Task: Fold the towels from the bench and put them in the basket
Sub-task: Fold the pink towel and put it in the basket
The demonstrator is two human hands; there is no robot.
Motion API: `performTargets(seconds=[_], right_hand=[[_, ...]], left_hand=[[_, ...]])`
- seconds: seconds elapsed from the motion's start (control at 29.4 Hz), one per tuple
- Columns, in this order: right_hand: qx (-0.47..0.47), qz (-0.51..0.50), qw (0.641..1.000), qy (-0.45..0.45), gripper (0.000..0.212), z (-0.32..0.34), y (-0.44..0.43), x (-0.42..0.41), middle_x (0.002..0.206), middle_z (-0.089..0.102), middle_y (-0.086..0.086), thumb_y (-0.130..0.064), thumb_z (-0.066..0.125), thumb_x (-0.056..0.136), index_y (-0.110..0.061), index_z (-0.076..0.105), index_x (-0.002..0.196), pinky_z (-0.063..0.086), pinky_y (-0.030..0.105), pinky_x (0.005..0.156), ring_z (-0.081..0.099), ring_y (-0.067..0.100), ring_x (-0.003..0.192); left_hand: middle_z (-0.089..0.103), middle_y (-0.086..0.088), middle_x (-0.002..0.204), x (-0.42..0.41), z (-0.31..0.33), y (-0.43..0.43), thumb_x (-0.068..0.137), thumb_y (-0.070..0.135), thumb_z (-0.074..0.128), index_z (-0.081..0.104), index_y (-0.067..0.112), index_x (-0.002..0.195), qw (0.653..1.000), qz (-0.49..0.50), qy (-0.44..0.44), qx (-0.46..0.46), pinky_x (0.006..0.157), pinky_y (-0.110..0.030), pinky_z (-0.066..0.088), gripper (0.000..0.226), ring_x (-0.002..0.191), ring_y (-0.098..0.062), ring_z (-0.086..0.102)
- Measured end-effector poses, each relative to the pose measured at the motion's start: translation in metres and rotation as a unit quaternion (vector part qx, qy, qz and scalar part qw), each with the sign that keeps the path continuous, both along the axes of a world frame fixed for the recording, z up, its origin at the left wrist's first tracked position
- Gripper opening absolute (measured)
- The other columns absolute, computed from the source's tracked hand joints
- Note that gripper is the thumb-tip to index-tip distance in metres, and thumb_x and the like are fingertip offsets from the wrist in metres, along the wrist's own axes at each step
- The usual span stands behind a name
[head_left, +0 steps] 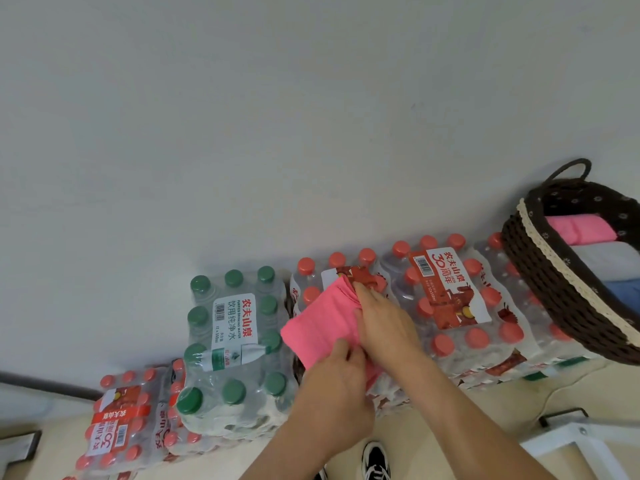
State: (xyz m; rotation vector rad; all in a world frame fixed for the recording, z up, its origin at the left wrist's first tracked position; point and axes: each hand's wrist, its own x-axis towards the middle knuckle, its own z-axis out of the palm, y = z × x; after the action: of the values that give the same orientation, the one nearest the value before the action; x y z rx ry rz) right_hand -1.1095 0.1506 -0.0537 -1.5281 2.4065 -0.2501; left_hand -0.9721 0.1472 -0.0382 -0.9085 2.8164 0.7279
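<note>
A pink towel, folded small, lies on top of a pack of red-capped water bottles. My left hand grips its near edge, thumb on top. My right hand holds its right side, fingers curled over the far corner. At the right, a dark woven basket with a cream lace rim stands tilted on the bottle packs. Inside it lie a folded pink towel, a grey towel and a blue towel.
Shrink-wrapped packs of bottles line the white wall: a green-capped pack at the left, red-capped packs at the right, lower red-capped packs at far left. A white frame and my shoe are on the floor.
</note>
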Motion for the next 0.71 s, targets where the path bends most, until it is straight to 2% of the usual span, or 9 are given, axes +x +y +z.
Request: performTargets(seconds=[0.1,0.17,0.24,0.34,0.41,0.51,0.58,0.65,0.71], right_hand=[[-0.025,0.031,0.998,-0.041,0.037,0.007,0.003,-0.012,0.121,0.061,0.004,-0.021,0.048,0.093,-0.018,0.047,0.130,0.045,0.037,0.082,0.057,0.027,0.110],[-0.030,0.054,0.995,-0.073,0.040,0.014,0.006,-0.016,0.120,0.063,0.003,-0.021,0.051,0.091,-0.021,0.047,0.131,0.048,0.038,0.083,0.058,0.027,0.109],[-0.045,0.072,0.992,-0.094,0.046,0.019,0.009,-0.014,0.122,0.063,0.002,-0.016,0.051,0.091,-0.023,0.045,0.136,0.049,0.038,0.084,0.060,0.024,0.108],[-0.054,0.081,0.992,-0.076,0.044,0.017,0.014,-0.009,0.118,0.062,0.001,-0.010,0.050,0.088,-0.021,0.049,0.131,0.049,0.038,0.078,0.061,0.025,0.103],[-0.061,0.065,0.993,-0.076,0.034,0.014,0.017,-0.009,0.111,0.063,0.000,-0.012,0.049,0.088,-0.020,0.055,0.121,0.049,0.038,0.074,0.061,0.025,0.098],[-0.081,0.041,0.993,-0.074,0.031,0.012,0.022,-0.009,0.109,0.064,-0.003,-0.022,0.049,0.091,-0.024,0.056,0.121,0.049,0.037,0.073,0.062,0.021,0.096],[-0.089,0.020,0.994,-0.057,0.031,0.012,0.027,-0.007,0.109,0.064,-0.003,-0.024,0.047,0.093,-0.023,0.052,0.124,0.045,0.034,0.070,0.063,0.022,0.094],[-0.085,0.000,0.996,-0.041,0.030,0.010,0.032,-0.006,0.110,0.064,-0.003,-0.020,0.044,0.095,-0.024,0.050,0.124,0.040,0.033,0.069,0.063,0.023,0.093],[-0.074,-0.017,0.996,-0.046,0.034,0.006,0.034,-0.004,0.114,0.063,-0.002,-0.017,0.042,0.095,-0.024,0.048,0.128,0.044,0.035,0.075,0.063,0.023,0.098]], left_hand=[[0.058,0.005,0.085,-0.001,0.001,-0.002,0.073,0.025,0.049,0.063,0.021,0.092,0.973,0.063,0.146,0.169,0.064,-0.033,0.046,0.024,0.069,-0.010,0.048],[0.066,0.010,0.084,-0.002,0.006,-0.019,0.070,0.020,0.044,0.070,0.024,0.091,0.963,0.102,0.234,0.090,0.068,-0.023,0.047,0.034,0.075,-0.006,0.053],[0.065,0.004,0.111,-0.006,0.004,-0.045,0.069,0.020,0.039,0.066,0.022,0.112,0.959,0.102,0.256,-0.064,0.082,-0.022,0.045,0.051,0.099,-0.012,0.054],[0.052,0.000,0.135,-0.021,0.006,-0.079,0.069,0.038,0.050,0.058,0.028,0.124,0.981,0.003,0.115,-0.156,0.101,-0.046,0.037,0.056,0.123,-0.025,0.043],[0.057,0.007,0.122,-0.031,0.008,-0.089,0.067,0.044,0.046,0.063,0.031,0.111,0.984,-0.051,0.053,-0.161,0.105,-0.050,0.031,0.048,0.119,-0.020,0.046],[0.064,0.011,0.096,-0.037,0.017,-0.104,0.073,0.030,0.054,0.067,0.029,0.097,0.985,-0.114,0.030,-0.126,0.087,-0.039,0.045,0.027,0.095,-0.013,0.057],[0.068,0.011,0.094,-0.037,0.022,-0.113,0.077,0.024,0.063,0.071,0.028,0.096,0.991,-0.126,0.023,-0.046,0.077,-0.034,0.050,0.021,0.087,-0.010,0.061],[0.068,0.015,0.103,-0.037,0.023,-0.121,0.078,0.024,0.070,0.070,0.030,0.106,0.992,-0.122,0.004,0.025,0.083,-0.028,0.049,0.028,0.094,-0.006,0.060],[0.063,0.018,0.115,-0.039,0.021,-0.123,0.077,0.029,0.074,0.061,0.034,0.121,0.989,-0.134,-0.028,0.051,0.089,-0.024,0.046,0.046,0.103,-0.003,0.056]])
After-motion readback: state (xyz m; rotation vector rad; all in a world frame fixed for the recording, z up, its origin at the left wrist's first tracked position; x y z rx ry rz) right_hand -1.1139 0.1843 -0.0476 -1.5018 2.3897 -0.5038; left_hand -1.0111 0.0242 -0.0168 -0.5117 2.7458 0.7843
